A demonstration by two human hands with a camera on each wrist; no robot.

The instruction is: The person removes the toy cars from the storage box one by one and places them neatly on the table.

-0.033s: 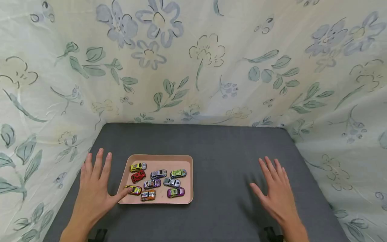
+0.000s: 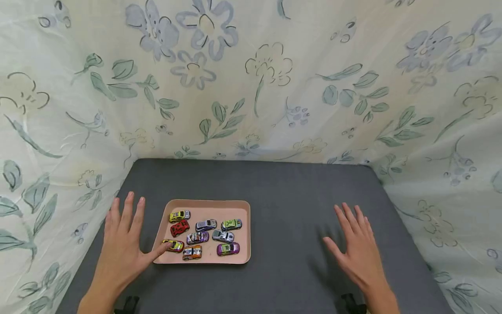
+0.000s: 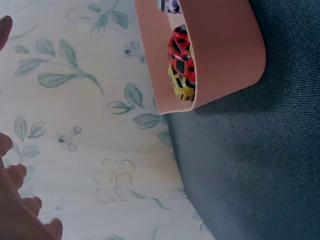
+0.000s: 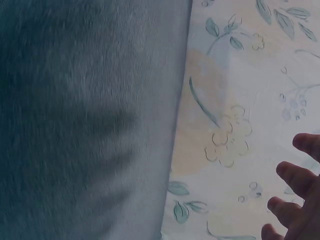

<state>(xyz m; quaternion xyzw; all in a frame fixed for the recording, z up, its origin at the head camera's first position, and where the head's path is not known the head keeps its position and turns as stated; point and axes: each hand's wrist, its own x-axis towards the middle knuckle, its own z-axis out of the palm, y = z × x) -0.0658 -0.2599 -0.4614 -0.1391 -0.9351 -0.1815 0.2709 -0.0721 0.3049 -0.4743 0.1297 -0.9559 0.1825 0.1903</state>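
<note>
Floral cloth (image 2: 270, 131) borders far, left and right edges of gray tabletop (image 2: 290, 218). Pink tray (image 2: 219, 209) near tabletop's left edge; nine toy cars (image 2: 197, 238) inside, red car (image 2: 179, 228) toward tray's left edge, purple-and-green car (image 2: 228, 249) toward near right corner. Thumb of left hand (image 2: 124, 244) partly covers yellow-and-red car (image 2: 178, 247) near tray's near left corner; contact unclear. Left hand spread wide, gripping nothing; right hand (image 2: 355, 253) likewise spread, above tabletop's right part, well apart from tray. Car markings too small to read.
</note>
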